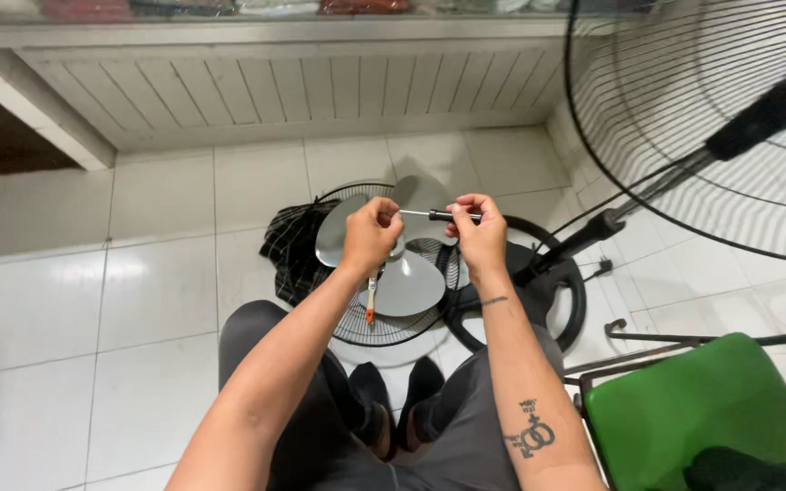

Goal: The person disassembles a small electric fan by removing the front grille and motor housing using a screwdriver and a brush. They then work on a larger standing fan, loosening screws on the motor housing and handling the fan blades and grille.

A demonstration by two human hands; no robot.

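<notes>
White tiled floor (138,300) below hands (370,235) gripping screwdriver (438,215).

home repair spot | white tiled floor (138,300) | dismantled fan blade (411,282), fan guards

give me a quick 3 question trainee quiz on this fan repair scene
1. True or false: the right hand grips the black-handled screwdriver.
2. What lies on the white tiled floor directly below the hands? A) grey three-blade fan propeller on a black wire fan guard B) a cardboard box C) a bucket
3. Fill in: the left hand pinches the screwdriver's metal ____, and a thin white stick with an orange end hangs below it.

Key: 1 true; 2 A; 3 shaft
</notes>
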